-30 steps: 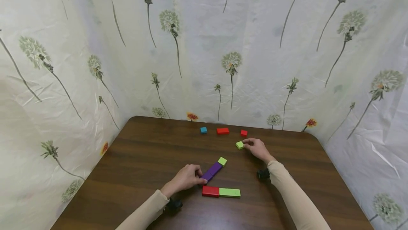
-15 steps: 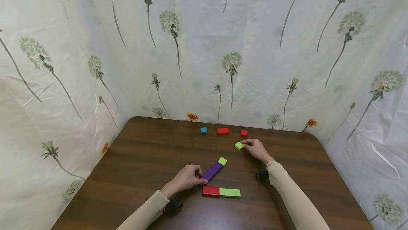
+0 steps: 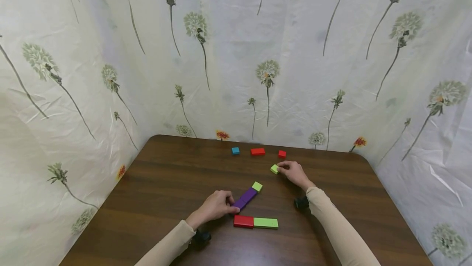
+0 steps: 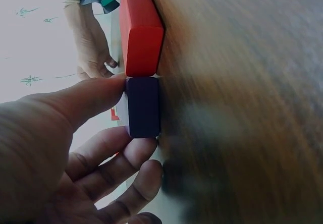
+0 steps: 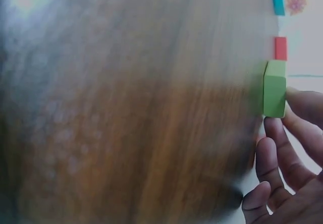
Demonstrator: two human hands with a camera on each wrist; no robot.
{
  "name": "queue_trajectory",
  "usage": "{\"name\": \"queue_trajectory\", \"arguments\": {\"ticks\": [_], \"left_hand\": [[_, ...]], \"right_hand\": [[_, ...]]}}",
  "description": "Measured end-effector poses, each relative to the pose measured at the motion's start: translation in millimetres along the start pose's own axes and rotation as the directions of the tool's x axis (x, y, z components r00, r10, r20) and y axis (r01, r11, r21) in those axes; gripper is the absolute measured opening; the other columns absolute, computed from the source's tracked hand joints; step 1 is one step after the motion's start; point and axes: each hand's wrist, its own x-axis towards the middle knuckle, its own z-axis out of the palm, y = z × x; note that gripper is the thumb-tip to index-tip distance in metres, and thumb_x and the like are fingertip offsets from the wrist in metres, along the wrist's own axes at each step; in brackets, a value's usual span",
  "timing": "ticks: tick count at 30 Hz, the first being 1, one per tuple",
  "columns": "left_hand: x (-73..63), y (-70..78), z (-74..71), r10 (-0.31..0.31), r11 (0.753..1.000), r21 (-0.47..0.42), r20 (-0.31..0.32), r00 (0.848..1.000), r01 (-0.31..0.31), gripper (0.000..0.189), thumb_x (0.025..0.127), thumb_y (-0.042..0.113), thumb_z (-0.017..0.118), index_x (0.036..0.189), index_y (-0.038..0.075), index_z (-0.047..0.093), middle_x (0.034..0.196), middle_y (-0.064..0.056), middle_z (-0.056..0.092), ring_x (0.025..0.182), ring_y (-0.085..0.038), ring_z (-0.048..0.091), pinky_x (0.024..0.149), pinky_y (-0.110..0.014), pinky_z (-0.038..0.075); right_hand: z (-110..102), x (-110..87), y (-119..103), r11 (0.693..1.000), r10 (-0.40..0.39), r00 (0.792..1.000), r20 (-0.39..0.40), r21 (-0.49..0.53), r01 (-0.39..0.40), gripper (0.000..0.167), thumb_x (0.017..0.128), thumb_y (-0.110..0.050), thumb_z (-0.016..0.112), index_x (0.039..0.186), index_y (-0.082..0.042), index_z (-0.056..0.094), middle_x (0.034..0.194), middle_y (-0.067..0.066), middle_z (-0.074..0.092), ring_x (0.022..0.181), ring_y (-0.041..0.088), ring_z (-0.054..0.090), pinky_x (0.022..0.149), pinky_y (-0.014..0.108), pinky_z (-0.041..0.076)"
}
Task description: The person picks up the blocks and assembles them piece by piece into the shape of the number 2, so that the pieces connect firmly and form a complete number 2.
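Note:
My left hand (image 3: 215, 204) pinches the near end of a purple block (image 3: 240, 203) between thumb and fingers; its dark end (image 4: 144, 108) fills the gap between them in the left wrist view. A second purple block (image 3: 248, 194) continues the slanted row, which ends in a small light-green block (image 3: 257, 187). Farther back on the right, my right hand (image 3: 293, 172) holds another small light-green block (image 3: 274, 169) at its right side. The right wrist view shows fingertips against the top and near side of this green block (image 5: 274, 95), low on the table.
In front of the slanted row, a red block (image 3: 243, 221) and a long light-green block (image 3: 266, 223) lie end to end. Along the back edge of the brown table (image 3: 177, 176) sit a blue block (image 3: 235, 150), a red rectangular block (image 3: 257, 151) and a small red block (image 3: 282, 154).
My right hand has slid the small light-green block slightly left and toward me. The left hand and the purple row have stayed in place.

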Motion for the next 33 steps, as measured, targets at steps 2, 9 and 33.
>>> {"name": "queue_trajectory", "arguments": {"ticks": [2,9,33], "left_hand": [[-0.3,0.5,-0.2,-0.006,1.000,-0.002,0.003,1.000,0.006,0.026,0.080,0.039,0.077,0.085,0.016,0.065,0.072,0.006,0.057,0.058,-0.007,0.047,0.051,-0.023,0.037],[-2.1,2.6,-1.8,-0.003,1.000,-0.005,0.004,1.000,0.003,0.026,0.081,0.038,0.077,0.085,0.015,0.065,0.072,0.006,0.057,0.058,-0.007,0.047,0.051,-0.022,0.038],[-0.8,2.2,-1.4,0.013,1.000,0.006,-0.002,1.000,-0.013,0.026,0.081,0.037,0.077,0.085,0.014,0.065,0.071,0.006,0.057,0.058,-0.006,0.047,0.052,-0.022,0.038]], "right_hand": [[0,-0.1,0,1.000,0.011,1.000,-0.001,0.005,-0.011,0.024,0.093,-0.025,0.064,0.113,-0.011,0.070,0.116,0.012,0.068,0.097,0.024,0.061,0.076,0.034,0.047],[1,-0.9,-7,1.000,0.008,1.000,0.020,0.009,-0.008,0.024,0.094,-0.024,0.064,0.112,-0.011,0.070,0.114,0.013,0.068,0.090,0.021,0.061,0.072,0.033,0.048],[10,-4.4,-24,1.000,-0.030,0.993,0.117,-0.005,0.031,0.022,0.093,-0.025,0.065,0.112,-0.016,0.072,0.115,0.008,0.069,0.105,0.024,0.062,0.085,0.039,0.049]]}}
